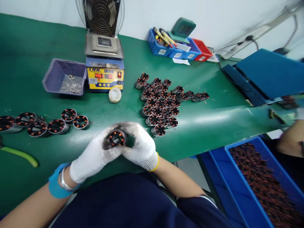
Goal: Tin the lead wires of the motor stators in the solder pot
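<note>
Here, held part: a wound stator (117, 138), copper coils around a dark core, sits between your two gloved hands just above the near edge of the green mat (213, 120).
Axis: the stator's bore faces up toward you, so its long axis runs roughly along your line of sight, tilted slightly away.
Left hand (95, 156): your fingers curl closed around the stator's left side and underside; the glove tips there are grey with dirt.
Right hand (140, 145): it wraps the right side, fingers bent in and pressed to the rim; how hard it clamps, you cannot tell.
Nearer hand: both touch the part; the left carries more of it from below.
Left wrist: a blue wrist strap (55, 185) with a metal bangle beside it.
Right-hand batch: a tight cluster of stators (161, 99) stands upright ahead of your right hand, the closest one just beyond your knuckles.
Left-hand batch: a short row of stators (45, 123) lies well to the left.
Behind: a solder pot (104, 68) with lit red digits, a purple tray (64, 76) of small metal bits beside it, a white round tin (115, 94) in front.
Far edge: blue and red parts bins (177, 47) with tools.
Lower right: a blue crate (239, 186) heaped with more coils, beside another person's arm (291, 141).
</note>
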Demonstrator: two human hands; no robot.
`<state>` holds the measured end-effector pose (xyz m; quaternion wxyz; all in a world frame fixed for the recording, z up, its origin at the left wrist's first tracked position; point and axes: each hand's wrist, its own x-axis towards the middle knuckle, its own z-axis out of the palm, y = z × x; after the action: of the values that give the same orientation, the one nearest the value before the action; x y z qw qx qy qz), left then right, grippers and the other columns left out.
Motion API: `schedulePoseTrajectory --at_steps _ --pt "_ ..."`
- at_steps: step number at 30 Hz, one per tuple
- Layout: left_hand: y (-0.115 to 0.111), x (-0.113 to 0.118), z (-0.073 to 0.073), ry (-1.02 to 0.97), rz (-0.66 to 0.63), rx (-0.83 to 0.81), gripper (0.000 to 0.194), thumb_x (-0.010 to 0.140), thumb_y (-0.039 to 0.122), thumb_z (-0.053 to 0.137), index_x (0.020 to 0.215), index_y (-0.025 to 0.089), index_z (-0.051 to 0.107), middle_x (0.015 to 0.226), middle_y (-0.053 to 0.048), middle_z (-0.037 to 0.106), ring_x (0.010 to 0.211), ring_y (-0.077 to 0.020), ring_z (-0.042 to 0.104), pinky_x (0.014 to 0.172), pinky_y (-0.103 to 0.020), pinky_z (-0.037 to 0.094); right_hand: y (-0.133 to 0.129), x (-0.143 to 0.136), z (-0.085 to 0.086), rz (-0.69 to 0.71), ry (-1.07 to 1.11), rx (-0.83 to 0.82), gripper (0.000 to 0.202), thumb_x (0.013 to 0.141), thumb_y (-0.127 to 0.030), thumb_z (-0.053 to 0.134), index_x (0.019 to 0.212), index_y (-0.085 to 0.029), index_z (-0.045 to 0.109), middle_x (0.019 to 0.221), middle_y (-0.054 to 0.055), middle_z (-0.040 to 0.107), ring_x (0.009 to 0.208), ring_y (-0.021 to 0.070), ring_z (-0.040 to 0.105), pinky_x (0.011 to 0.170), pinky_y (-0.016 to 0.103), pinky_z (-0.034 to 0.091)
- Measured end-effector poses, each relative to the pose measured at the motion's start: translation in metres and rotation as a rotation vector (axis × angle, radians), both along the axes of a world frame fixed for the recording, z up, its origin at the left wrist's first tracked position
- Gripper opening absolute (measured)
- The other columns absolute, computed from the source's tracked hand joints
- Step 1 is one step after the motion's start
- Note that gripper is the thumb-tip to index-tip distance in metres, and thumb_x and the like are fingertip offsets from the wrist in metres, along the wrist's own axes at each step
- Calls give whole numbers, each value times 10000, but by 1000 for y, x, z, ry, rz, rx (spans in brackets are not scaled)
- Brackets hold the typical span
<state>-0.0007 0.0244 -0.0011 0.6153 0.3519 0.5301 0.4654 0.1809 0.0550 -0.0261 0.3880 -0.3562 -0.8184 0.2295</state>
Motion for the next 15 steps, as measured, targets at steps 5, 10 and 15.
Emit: schedulePoseTrajectory --at_steps 5,10,15 --pt "2 -2 -6 -192 117 -134 414 710 400 837 1033 178 707 900 -43 705 665 -153 629 598 -271 544 17 9 -16 -1 -95 -83 797 870 -693 586 1392 -101 481 1403 243 565 1338 315 539 1123 491 450" --pt "5 -5 -7 -289 264 -165 432 659 404 876 953 160 676 850 -21 686 607 -115 588 520 -233 519 37 -3 -29 -314 -679 -134 952 890 -677 557 1478 53 393 1563 351 329 1498 467 252 1200 613 262" --pt "3 -2 -7 -272 215 -188 469 653 413 890 985 159 678 857 -9 686 613 -108 594 536 -225 531 66 -28 -26 -422 -835 -185 1052 884 -725 531 1494 113 348 1564 392 279 1485 505 249 1206 579 238"
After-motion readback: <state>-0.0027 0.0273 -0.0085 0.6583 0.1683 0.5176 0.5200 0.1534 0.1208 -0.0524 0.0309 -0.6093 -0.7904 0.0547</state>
